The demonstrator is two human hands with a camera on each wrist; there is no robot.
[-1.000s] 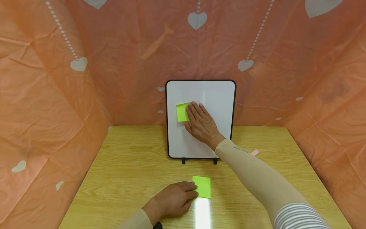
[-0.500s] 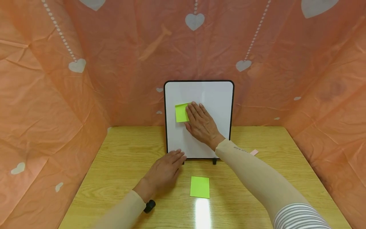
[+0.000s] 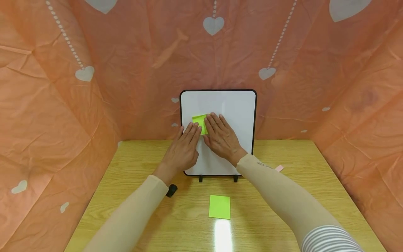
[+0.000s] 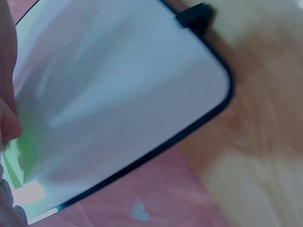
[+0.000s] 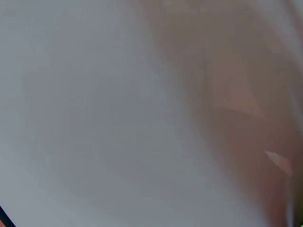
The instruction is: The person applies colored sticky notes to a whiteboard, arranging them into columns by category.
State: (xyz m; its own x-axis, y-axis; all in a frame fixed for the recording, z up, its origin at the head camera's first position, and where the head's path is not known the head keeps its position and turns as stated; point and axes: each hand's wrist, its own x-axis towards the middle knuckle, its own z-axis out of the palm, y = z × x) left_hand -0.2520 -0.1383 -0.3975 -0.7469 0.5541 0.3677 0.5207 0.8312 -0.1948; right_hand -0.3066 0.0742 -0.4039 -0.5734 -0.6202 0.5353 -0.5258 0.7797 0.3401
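Observation:
A yellow-green sticky note [image 3: 198, 119] lies on the white face of an upright whiteboard [image 3: 233, 105], left of its middle. My right hand [image 3: 221, 136] is laid flat with straight fingers over the note's right edge. From the lower left my left hand [image 3: 182, 148] reaches up, its straight fingertips over the note's lower left part. The note's top edge tilts slightly. In the left wrist view the note [image 4: 21, 156] shows beside the fingers at the left edge. The right wrist view holds mostly blurred board surface [image 5: 94, 118].
A second yellow-green sticky note [image 3: 219, 207] lies on the wooden table [image 3: 135, 168] in front of the board. Small black feet [image 3: 235, 178] support the board. A pale pink strip [image 3: 279, 168] lies to its right. An orange heart-patterned cloth [image 3: 141, 70] hangs around the table.
My left hand has left the note on the table and moved up and forward to the note on the whiteboard. My right hand has stayed in place.

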